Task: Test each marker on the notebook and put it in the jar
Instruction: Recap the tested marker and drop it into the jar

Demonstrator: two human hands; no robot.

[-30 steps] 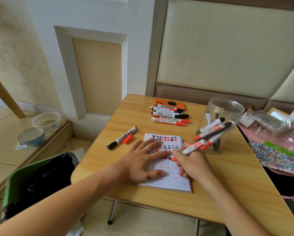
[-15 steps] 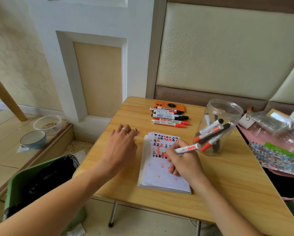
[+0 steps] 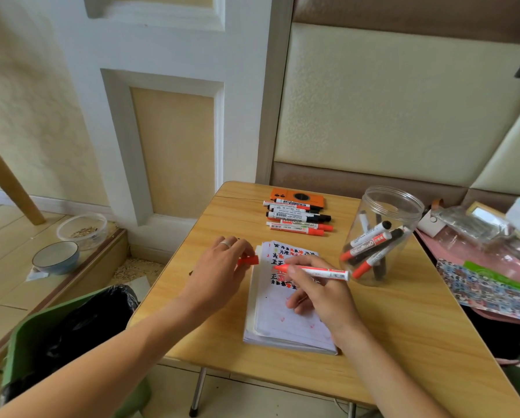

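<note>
Head view: right hand [image 3: 322,294] gripping red marker [image 3: 316,270] over notebook [image 3: 285,324], left hand [image 3: 219,273] pinching cap [image 3: 248,260], jar [image 3: 382,233] beside.

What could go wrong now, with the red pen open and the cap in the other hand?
1. The red marker in the right hand is uncapped above the notebook; its tip could smear the page or fingers.
2. The left hand pinches the small red cap near the table edge; dropped, it might roll off.
3. The jar stands close by; a swinging hand could tip it.
</note>
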